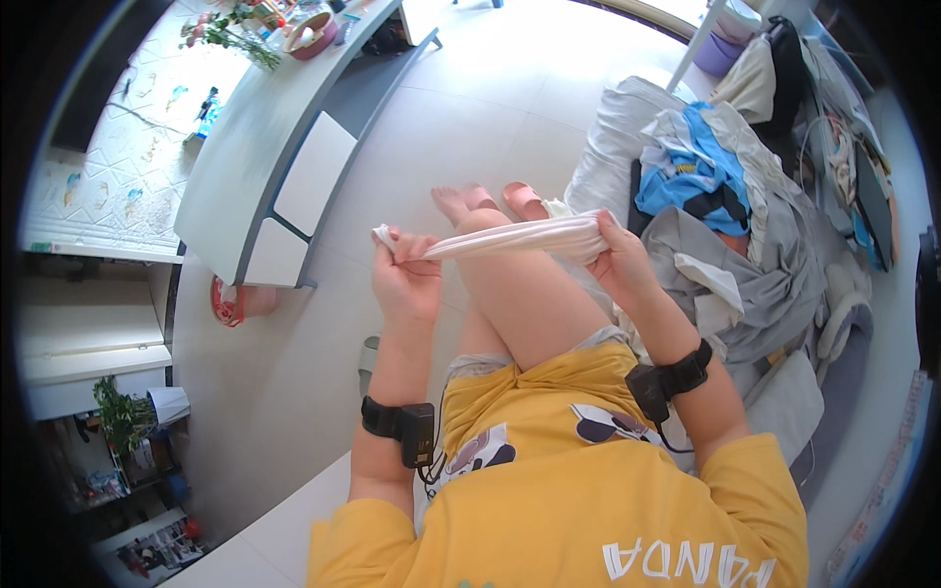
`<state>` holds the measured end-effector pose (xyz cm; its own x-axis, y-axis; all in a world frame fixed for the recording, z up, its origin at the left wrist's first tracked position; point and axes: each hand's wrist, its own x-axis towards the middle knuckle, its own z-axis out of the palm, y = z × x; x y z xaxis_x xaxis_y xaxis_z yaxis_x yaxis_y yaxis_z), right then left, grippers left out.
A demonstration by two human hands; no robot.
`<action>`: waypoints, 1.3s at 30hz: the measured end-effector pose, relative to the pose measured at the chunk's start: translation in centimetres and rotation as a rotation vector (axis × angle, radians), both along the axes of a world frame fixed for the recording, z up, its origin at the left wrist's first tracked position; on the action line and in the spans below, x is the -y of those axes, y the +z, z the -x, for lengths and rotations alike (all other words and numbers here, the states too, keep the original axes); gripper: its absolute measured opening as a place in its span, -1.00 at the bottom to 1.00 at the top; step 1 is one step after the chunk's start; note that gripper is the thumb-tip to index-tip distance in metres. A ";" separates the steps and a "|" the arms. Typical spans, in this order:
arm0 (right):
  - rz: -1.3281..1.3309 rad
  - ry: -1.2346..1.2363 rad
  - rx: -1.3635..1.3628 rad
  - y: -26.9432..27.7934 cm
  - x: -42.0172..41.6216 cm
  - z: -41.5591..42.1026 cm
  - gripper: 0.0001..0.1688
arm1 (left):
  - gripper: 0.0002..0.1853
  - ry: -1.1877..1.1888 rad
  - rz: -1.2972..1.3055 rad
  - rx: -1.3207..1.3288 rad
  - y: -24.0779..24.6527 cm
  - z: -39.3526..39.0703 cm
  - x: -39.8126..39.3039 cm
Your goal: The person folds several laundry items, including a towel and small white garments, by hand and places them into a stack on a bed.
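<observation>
A strip of thin white or pale pink cloth (514, 239) is stretched between my two hands, above my crossed legs. Its narrow end is pinched in my left hand (406, 268). The wider, gathered end is gripped by my right hand (620, 257). Whether the cloth is a sock or another small garment, I cannot tell. Beside my right arm lies a heap of clothes, with a blue and white garment (691, 176) on top and grey fabric (764, 287) below.
A long cabinet (257, 147) with a bowl (312, 37) and cut flowers (228, 37) stands at the upper left. Near its foot is a pink bin (246, 300). Pink slippers (523, 200) and a grey-green slipper (369, 360) are on the tiled floor. A potted plant (121, 415) is at the lower left.
</observation>
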<state>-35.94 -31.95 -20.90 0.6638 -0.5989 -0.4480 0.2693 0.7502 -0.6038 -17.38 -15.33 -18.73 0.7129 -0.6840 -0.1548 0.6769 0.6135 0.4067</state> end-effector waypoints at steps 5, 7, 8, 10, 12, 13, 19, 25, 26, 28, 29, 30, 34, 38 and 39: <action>0.764 0.203 -0.451 1.1 1.3 4.3 -0.73 | -0.81 -0.046 -0.018 -0.002 1.1 -0.4 -0.2; 0.880 0.236 -0.529 2.1 2.1 6.0 -0.75 | -0.80 -0.030 0.006 0.020 1.6 -1.4 -0.9; 0.834 0.199 -0.579 2.1 2.9 7.4 -0.77 | -0.79 -0.023 -0.005 0.029 1.9 -2.0 -1.2; 0.842 0.249 -0.683 0.9 4.0 10.8 -0.77 | -0.75 0.001 -0.022 0.058 2.3 -2.9 -1.8; 0.846 0.362 -0.793 -0.8 4.2 13.6 -0.76 | -0.73 -0.102 -0.090 0.068 2.1 -2.4 -2.0; 0.843 0.445 -0.854 -1.6 3.5 14.9 -0.75 | -0.71 -0.157 -0.124 0.076 1.9 -2.3 -2.0; 1.048 0.593 -1.115 -5.5 -1.0 14.8 -0.70 | -0.68 -0.281 -0.450 0.260 1.7 1.9 -0.1; 1.082 0.626 -1.093 -6.5 -0.1 15.6 -0.74 | -0.73 -0.610 -0.514 0.259 -0.1 3.5 0.5; 0.955 0.586 -1.018 -4.9 0.1 15.6 -0.76 | -0.75 -0.623 -0.492 0.174 -0.5 4.1 0.5; 0.729 0.547 -0.797 -0.5 0.2 14.6 -0.79 | -0.75 -0.731 -0.586 0.279 -0.7 5.6 1.0; 0.615 0.523 -0.691 1.7 0.0 13.9 -0.80 | -0.76 -0.788 -0.631 0.331 -0.8 6.4 1.4; 0.636 0.508 -0.618 3.7 -0.4 13.0 -0.81 | -0.72 -0.894 -0.657 0.400 -0.4 7.1 2.0; 0.858 0.540 -0.436 5.5 -1.8 8.3 -0.81 | -0.60 -0.975 -0.589 0.715 2.0 10.2 3.9; 1.065 0.470 -0.384 5.0 -2.9 4.2 -0.81 | -0.65 -0.648 -0.588 0.901 1.7 10.2 3.7; 1.090 0.438 -0.393 4.9 -2.9 3.3 -0.82 | -0.69 -0.592 -0.625 0.874 1.6 9.5 3.3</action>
